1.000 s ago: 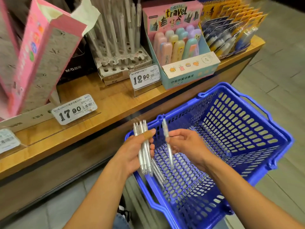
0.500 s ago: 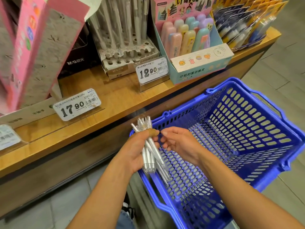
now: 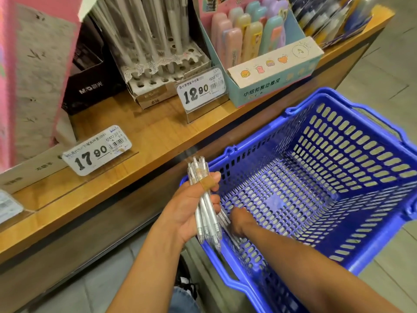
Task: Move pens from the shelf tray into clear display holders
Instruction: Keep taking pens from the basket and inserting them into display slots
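clear plastic pens (image 3: 206,206) form a bundle gripped upright in the left hand (image 3: 191,206), its fingers curled round the barrels and the thumb, which wears a tan plaster (image 3: 206,184), pressed across them; the clicker ends point toward 12 o'clock and the tips toward 6 o'clock. the bundle hangs over the near left corner of a blue basket (image 3: 338,172), above its rim. at 3 o'clock from the bundle, the right hand (image 3: 240,220) reaches down inside the basket against its near left wall, where a few more pens (image 3: 225,219) lie; the left hand's bundle hides its fingers, so whether it has hold of anything cannot be told. the basket is perforated plastic with a handle folded along its far side, and it sits at 4 o'clock of a wooden shelf (image 3: 144,141). on the shelf, at 12 o'clock from the bundle, a price tag reading 12.90 (image 3: 200,91) stands in a clear stand; behind it, a cardboard rack (image 3: 162,71) holds pale pens upright in holes. at 1 o'clock, a teal box (image 3: 275,73) displays pastel erasers. at 10 o'clock, a price tag reading 17.90 (image 3: 97,150) lies near the shelf edge, with a black box (image 3: 90,82) and a pink carton (image 3: 29,75) behind it. blue denim (image 3: 185,300) shows at 6 o'clock.
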